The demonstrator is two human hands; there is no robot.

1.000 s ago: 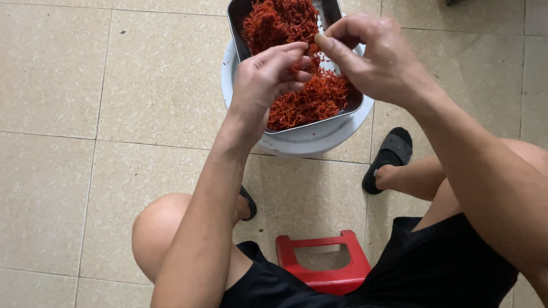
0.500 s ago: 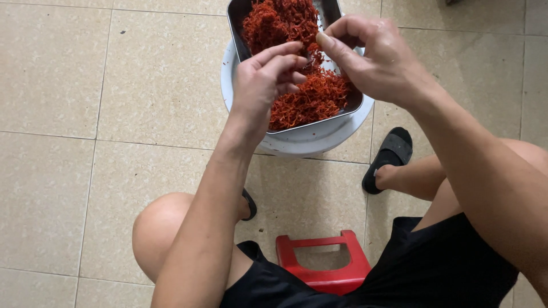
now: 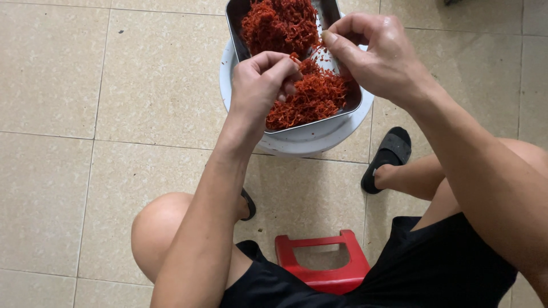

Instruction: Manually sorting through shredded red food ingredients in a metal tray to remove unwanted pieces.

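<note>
Red threads [image 3: 308, 97] heaped in steel tray [image 3: 354, 102] atop white bucket [image 3: 308, 140] on floor; left hand [image 3: 260, 85], grip pinched on a strand, right hand [image 3: 377, 54], grip closed likewise — best picked gently over tray's near edge.

The floor [image 3: 114, 85] is laid with large square tiles, pale beige with a fine speckle, set apart by thin grey grout lines that run across and away. The tiles look dull rather than glossy, and the light on them is soft and even, with only faint shadows. A low red plastic stool [image 3: 322, 268] with a cut-out handle stands near, at the bottom centre.
</note>
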